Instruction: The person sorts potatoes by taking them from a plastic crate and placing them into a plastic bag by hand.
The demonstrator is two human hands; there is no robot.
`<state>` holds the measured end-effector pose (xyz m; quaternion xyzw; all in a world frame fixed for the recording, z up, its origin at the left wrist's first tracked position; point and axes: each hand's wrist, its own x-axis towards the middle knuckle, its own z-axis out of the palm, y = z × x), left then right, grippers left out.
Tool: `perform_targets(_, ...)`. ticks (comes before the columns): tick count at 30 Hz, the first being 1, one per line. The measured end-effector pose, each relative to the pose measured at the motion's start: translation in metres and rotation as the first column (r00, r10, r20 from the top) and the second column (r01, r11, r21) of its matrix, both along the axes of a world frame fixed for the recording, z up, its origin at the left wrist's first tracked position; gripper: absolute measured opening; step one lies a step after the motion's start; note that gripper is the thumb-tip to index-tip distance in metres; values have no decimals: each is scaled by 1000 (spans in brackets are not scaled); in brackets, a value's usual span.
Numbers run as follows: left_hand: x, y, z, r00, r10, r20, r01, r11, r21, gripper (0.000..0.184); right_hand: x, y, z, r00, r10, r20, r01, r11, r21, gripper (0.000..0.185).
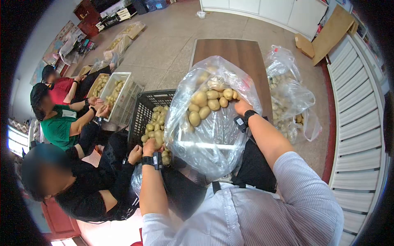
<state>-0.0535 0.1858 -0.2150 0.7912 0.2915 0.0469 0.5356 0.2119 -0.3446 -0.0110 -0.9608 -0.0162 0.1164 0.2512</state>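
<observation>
Though beneath bagged potatoes (pixel 214 105), brown table (pixel 223 49) on tiled floor (pixel 172 45).

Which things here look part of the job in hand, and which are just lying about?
Job in hand:
- black crate of potatoes, at the left hand
- clear bag holding more, at the right hand

Apparently lying about:
- cardboard near the radiator
- small white container on the floor
</observation>
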Motion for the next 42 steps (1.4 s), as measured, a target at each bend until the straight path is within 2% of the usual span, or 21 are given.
perform_targets(2,-2,0,12,993,120,21,-106,934,-340,27,-3,2,5,996,-23,-88,21,1000,-21,49)
perform_targets(3,-5,1,14,993,-46,-113,53,997,63,23,-2,2,2,996,-21,-89,19,1000,-21,49)
perform_targets(5,-8,0,16,945,-140,-297,262,866,425,19,2,1,-2,982,-9,-187,-4,998,-69,49)
perform_targets(8,-14,17,-18,999,-23,-31,27,990,136,19,-7,-3,14,991,5,-136,-11,999,-42,48)
perform_targets(9,-11,9,-7,958,-167,-235,263,839,476,21,-4,-4,7,991,9,-137,-15,999,-43,48)
perform_targets(10,-9,-1,6,886,-197,-420,458,523,719,23,1,-6,-7,993,-7,-116,2,999,-45,48)
perform_targets(13,-3,-24,69,789,-179,-588,592,478,649,23,7,-9,-13,990,-38,-134,31,998,-53,47)
perform_targets(17,-1,-33,97,730,-158,-665,652,454,608,24,17,-11,-19,984,-11,-179,-11,993,-118,47)
perform_targets(20,-1,-37,110,689,-147,-709,691,428,583,25,32,-16,-56,995,9,-96,-23,988,-154,48)
perform_targets(24,-2,-45,128,639,-155,-754,736,407,541,27,35,-20,-50,985,22,-170,-48,988,-148,50)
perform_targets(28,-8,-27,98,653,-151,-742,747,294,596,26,37,-23,-44,988,41,-150,-61,990,-127,54)
perform_targets(29,-6,-42,112,650,-101,-753,724,380,575,25,42,-26,-47,977,102,-189,-125,985,-116,53)
perform_targets(30,1,-58,128,646,-52,-762,692,461,555,23,53,-31,-76,992,22,-125,-38,992,-121,51)
perform_targets(31,-7,-15,97,651,-429,-626,756,436,488,20,50,-28,-62,985,91,-144,-113,982,-153,52)
perform_targets(32,-15,26,61,554,-738,-384,812,377,447,24,45,-28,-44,975,154,-162,-183,965,-186,52)
perform_targets(33,-14,4,73,660,-553,-508,746,407,527,23,43,-27,-42,972,170,-164,-200,962,-187,52)
perform_targets(34,-9,-43,103,740,-162,-653,640,467,610,22,43,-27,-41,978,104,-180,-124,987,-102,53)
perform_targets(35,-7,-55,113,746,-93,-659,613,480,627,21,41,-27,-39,979,38,-202,-43,999,-19,54)
perform_targets(38,-2,-71,128,768,7,-641,557,486,673,18,24,-17,-2,962,24,-271,-50,995,-87,59)
perform_targets(39,-1,-76,129,776,24,-630,546,475,690,17,19,-17,2,975,48,-217,-49,999,0,59)
perform_targets(42,1,-88,140,778,23,-628,559,431,708,15,25,-20,-17,993,78,-90,-79,997,2,58)
